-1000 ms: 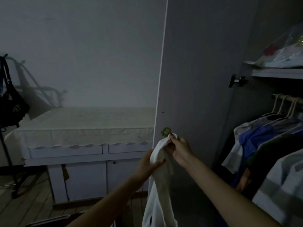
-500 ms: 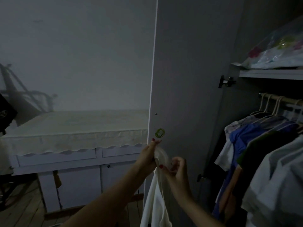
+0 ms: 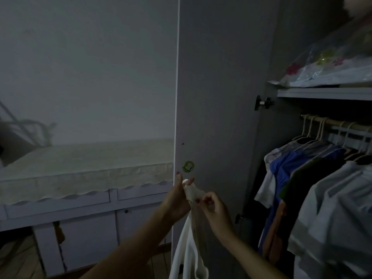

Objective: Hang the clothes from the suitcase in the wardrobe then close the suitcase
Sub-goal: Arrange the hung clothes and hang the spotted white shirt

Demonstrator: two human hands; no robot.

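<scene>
Holding up a white garment [image 3: 188, 244] in front of the open wardrobe door [image 3: 217, 117].

Head view: left hand [image 3: 178, 196] pinches the top end, right hand [image 3: 213, 208] grips the fabric just beside it. It hangs lengthwise straight down, top toward the green sticker [image 3: 188, 166]. Hung shirts [image 3: 314, 188] are on the rail [image 3: 338, 123] at right.

A cream scalloped tablecloth [image 3: 84, 170] covered a white cabinet [image 3: 80, 216] with drawers against the pale wall [image 3: 90, 67]. A wooden floor [image 3: 18, 256] showed below it. A clear plastic bag of floral bedding [image 3: 330, 67] lay on a high shelf.
</scene>
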